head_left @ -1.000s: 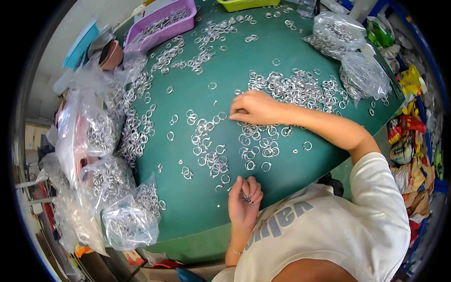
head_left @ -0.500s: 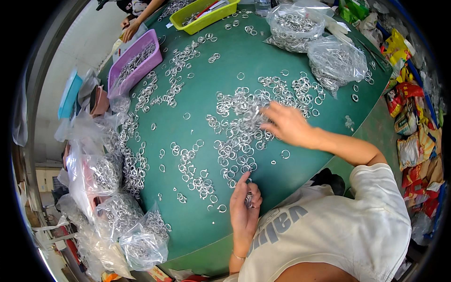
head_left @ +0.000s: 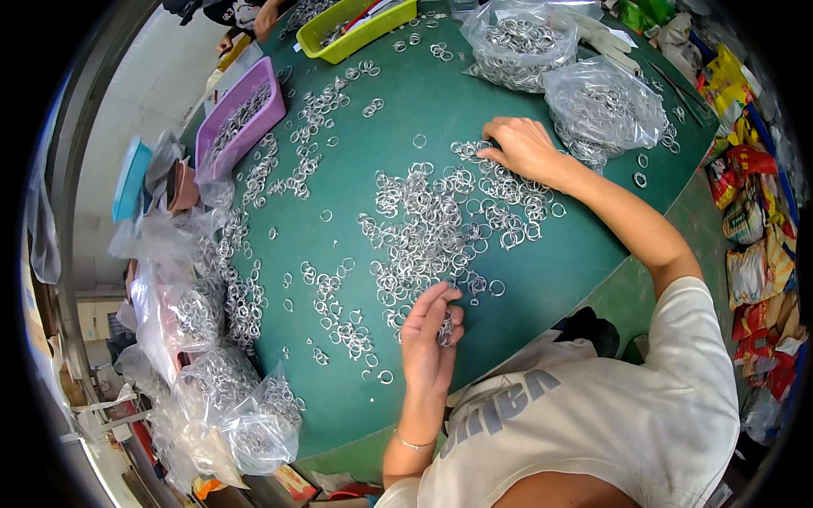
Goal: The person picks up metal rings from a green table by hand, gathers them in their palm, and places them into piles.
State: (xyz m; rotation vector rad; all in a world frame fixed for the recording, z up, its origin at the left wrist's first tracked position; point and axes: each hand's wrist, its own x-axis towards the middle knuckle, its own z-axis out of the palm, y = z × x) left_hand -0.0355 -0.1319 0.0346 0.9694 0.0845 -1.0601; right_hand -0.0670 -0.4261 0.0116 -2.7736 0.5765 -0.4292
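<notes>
Close to my body, my left hand [head_left: 430,343] is closed around several small metal rings [head_left: 445,328], with its fingertips beside the near edge of a big ring pile [head_left: 423,224]. My right hand [head_left: 525,152] reaches to a smaller ring cluster [head_left: 512,199] at the right. Its fingers are bent together with the tips down at the cluster's far edge; what lies under them is hidden. The silvery rings are round, many with a small tab. All lie on the green tabletop [head_left: 339,245].
Clear bags of rings stand at the far right [head_left: 605,106] and along the left edge [head_left: 262,423]. A purple basket [head_left: 275,110] and a yellow-green basket [head_left: 334,52] sit at the far left. Another person's hand [head_left: 267,17] shows beyond. Colourful packages [head_left: 745,216] line the right side.
My right hand has moved from the big pile to the far edge of the right cluster. Rings have been pushed nearer my left hand, which has risen slightly leftward and still holds rings.
</notes>
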